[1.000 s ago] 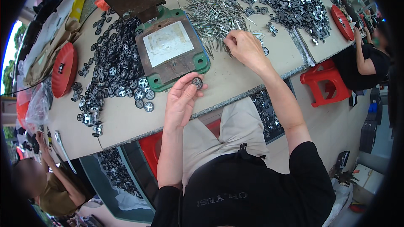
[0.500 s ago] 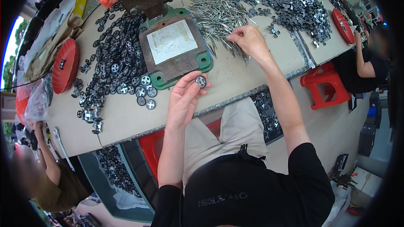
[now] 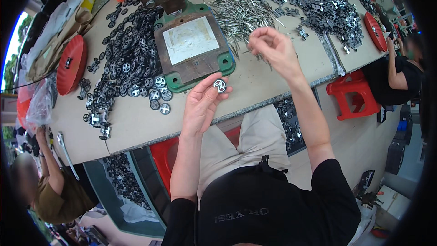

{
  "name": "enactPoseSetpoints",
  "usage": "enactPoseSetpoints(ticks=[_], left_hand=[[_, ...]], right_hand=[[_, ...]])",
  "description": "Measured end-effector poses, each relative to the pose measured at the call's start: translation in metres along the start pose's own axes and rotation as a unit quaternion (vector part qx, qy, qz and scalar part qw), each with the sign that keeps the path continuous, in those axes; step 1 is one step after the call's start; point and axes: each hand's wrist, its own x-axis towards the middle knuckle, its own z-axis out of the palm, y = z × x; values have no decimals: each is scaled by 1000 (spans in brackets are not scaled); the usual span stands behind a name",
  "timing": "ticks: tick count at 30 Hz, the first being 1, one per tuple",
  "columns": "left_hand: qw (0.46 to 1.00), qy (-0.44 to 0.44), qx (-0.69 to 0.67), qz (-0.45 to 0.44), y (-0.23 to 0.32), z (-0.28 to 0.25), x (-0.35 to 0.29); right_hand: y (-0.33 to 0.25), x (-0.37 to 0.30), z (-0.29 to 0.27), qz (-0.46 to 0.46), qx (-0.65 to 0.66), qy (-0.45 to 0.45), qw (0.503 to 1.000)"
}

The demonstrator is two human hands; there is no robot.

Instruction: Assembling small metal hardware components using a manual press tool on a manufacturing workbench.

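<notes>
On your desk (image 3: 136,123), the wheel pile (image 3: 123,70) lies left of the press plate (image 3: 193,48); the pin heap (image 3: 239,7) lies right.

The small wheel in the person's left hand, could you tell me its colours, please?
Black tyre with silver spokes; the small wheel shows best in the head view, held in the left hand.

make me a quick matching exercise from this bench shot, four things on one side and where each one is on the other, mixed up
Things:
1. small black wheel
2. pile of thin metal pins
3. red stool
4. red dish

Places:
a. on the floor to the person's right, beside the table
b. pinched in the fingertips of the left hand
c. near the table's left edge, beyond the heap of black wheels
d. on the table just beyond the raised right hand

Pairs: 1-b, 2-d, 3-a, 4-c
</notes>
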Motion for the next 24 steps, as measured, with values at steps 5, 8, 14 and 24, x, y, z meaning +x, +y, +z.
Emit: enactPoseSetpoints(ticks=[5, 8, 14, 24], left_hand=[[999, -3, -35, 1, 1, 2, 0], [999, -5, -36, 2, 1, 2, 0], [1000, 1, -19, 9, 0, 3, 0], [998, 2, -12, 62, -7, 3, 1]], right_hand=[[2, -32, 34, 49, 158, -78, 983], [9, -40, 46, 58, 222, -90, 969], [14, -44, 53, 37, 212, -84, 973], [16, -61, 62, -265, -107, 1, 958]])
